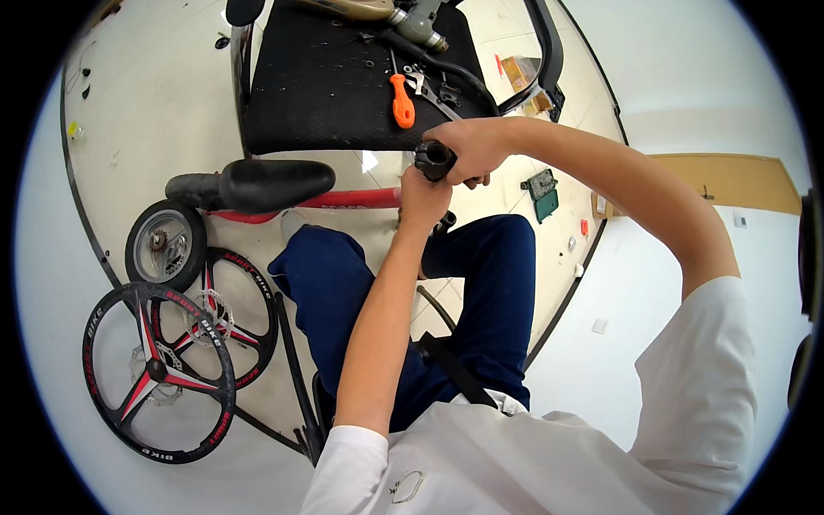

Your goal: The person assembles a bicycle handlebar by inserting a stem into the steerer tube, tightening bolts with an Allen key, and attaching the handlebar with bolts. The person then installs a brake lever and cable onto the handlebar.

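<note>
A red bicycle frame with a black saddle stands in front of my knees. At its front end is a black bicycle stem, its round clamp opening facing up toward me. My left hand is closed around the stem from the near side. From the right, my right hand curls over the same part with its fingers bent; their tips are partly hidden behind it. Just beyond my hands, an orange-handled screwdriver and an adjustable wrench lie on the black chair seat.
Two black three-spoke wheels lean together at the lower left, near a smaller grey wheel. More tools and small parts lie on the chair seat. On the floor at right are a green case and a cardboard box.
</note>
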`<state>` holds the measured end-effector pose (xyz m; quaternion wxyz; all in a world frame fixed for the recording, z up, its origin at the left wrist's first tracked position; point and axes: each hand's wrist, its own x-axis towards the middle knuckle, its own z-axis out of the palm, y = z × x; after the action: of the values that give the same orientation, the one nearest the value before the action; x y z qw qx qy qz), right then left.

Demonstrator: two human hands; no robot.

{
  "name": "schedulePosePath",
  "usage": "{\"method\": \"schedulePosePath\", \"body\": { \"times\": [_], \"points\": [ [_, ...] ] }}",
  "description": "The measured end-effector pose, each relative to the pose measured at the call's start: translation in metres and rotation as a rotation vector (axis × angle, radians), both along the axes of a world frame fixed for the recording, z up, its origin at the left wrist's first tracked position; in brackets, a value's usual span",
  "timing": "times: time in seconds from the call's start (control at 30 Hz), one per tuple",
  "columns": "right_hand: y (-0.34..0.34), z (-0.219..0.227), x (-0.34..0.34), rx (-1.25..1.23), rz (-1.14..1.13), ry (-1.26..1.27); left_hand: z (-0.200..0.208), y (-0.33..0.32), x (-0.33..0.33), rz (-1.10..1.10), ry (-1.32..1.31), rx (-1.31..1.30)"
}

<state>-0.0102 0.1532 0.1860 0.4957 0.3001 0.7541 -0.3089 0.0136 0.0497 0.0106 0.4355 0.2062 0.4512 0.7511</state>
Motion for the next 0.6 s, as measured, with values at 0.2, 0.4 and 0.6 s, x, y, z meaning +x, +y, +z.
{"method": "schedulePosePath", "body": {
  "times": [0.2,0.4,0.6],
  "points": [
    [0.002,-0.003,0.0,0.023,0.064,0.011,0.0,0.0,-0.004,-0.051,0.01,-0.039],
    [0.016,0.023,0.019,0.044,0.198,0.386,-0.001,-0.005,-0.005,-0.014,0.177,-0.12],
    [0.024,0.044,0.06,0.099,-0.457,0.423,0.027,-0.028,-0.021,0.149,0.246,-0.091]
  ]
}}
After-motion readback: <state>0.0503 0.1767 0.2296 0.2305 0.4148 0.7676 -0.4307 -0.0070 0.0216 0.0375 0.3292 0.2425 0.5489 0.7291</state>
